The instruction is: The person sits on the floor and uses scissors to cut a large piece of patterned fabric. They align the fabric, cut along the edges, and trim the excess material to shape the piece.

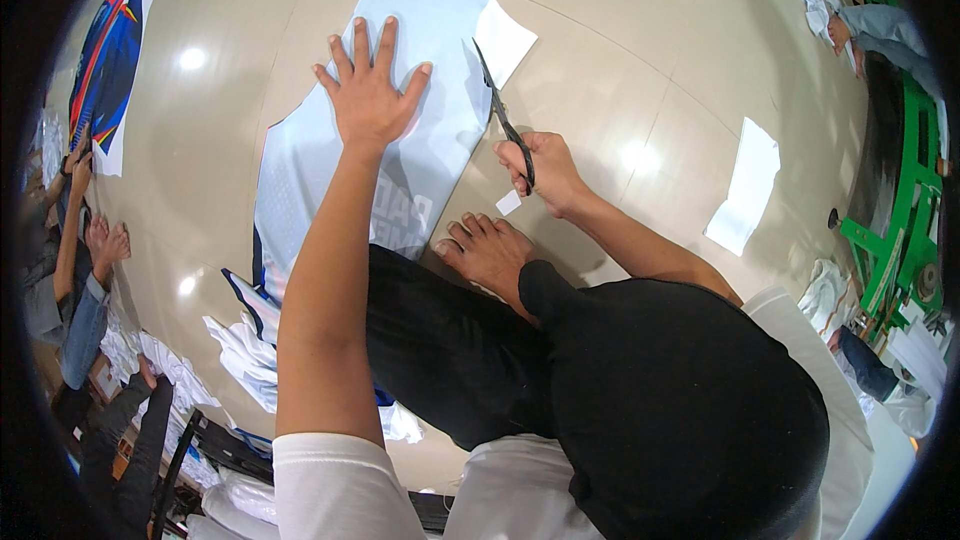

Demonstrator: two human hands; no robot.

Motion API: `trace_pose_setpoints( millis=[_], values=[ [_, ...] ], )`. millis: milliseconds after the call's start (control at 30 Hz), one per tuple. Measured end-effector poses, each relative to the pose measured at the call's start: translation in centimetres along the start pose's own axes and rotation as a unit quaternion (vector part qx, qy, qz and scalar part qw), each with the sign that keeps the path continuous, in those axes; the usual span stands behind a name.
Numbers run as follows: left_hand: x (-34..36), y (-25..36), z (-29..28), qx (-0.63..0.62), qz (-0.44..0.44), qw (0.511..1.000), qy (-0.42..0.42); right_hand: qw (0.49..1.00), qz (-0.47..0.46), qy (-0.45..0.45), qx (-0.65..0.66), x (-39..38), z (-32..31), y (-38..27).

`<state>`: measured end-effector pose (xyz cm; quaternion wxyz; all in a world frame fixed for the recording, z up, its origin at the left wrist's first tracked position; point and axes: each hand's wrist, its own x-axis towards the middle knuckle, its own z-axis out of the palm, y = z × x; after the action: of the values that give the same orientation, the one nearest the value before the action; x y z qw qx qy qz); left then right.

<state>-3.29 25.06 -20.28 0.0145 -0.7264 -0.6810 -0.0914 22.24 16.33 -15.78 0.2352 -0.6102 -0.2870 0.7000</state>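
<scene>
A pale blue fabric panel (330,175) lies flat on the tiled floor in front of me, with faint lettering showing near its lower end. My left hand (372,90) rests palm down on its upper part, fingers spread. In my right hand (545,168) is a pair of black scissors (506,122), gripped by the handles. The blades point up and away along the panel's right edge. Beside their tips a white piece (512,43) sticks out from the panel's upper right corner. My bare foot (488,248) stands next to the lower right edge.
A small white scrap (509,202) and a larger white strip (745,185) lie to the right. Green machine frames (890,230) stand at the far right. At left, another person's hands (80,155) touch a dark blue patterned panel (105,70). White cloth (245,355) is heaped at lower left.
</scene>
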Motion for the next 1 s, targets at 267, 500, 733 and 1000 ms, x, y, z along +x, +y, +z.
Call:
trace_pose_setpoints(
  millis=[267, 500, 733, 1000],
  values=[
    [0.1, 0.2, -0.4, 0.000, -0.001, 1.000, -0.005, 1.000, -0.010, 0.012, -0.001, 0.3, 1.0, 1.3],
    [0.1, 0.2, -0.5, 0.007, -0.002, 1.000, -0.013, 0.999, -0.019, 0.016, 0.045, 0.2, 2.8, 2.2],
    [0.1, 0.1, -0.4, 0.010, -0.006, 1.000, -0.016, 0.996, -0.021, 0.019, 0.082, 0.1, 4.1, 2.3],
    [0.1, 0.2, -0.6, -0.013, -0.010, 1.000, -0.014, 0.995, -0.017, 0.028, 0.094, 0.2, 4.7, 1.4]
  ],
)
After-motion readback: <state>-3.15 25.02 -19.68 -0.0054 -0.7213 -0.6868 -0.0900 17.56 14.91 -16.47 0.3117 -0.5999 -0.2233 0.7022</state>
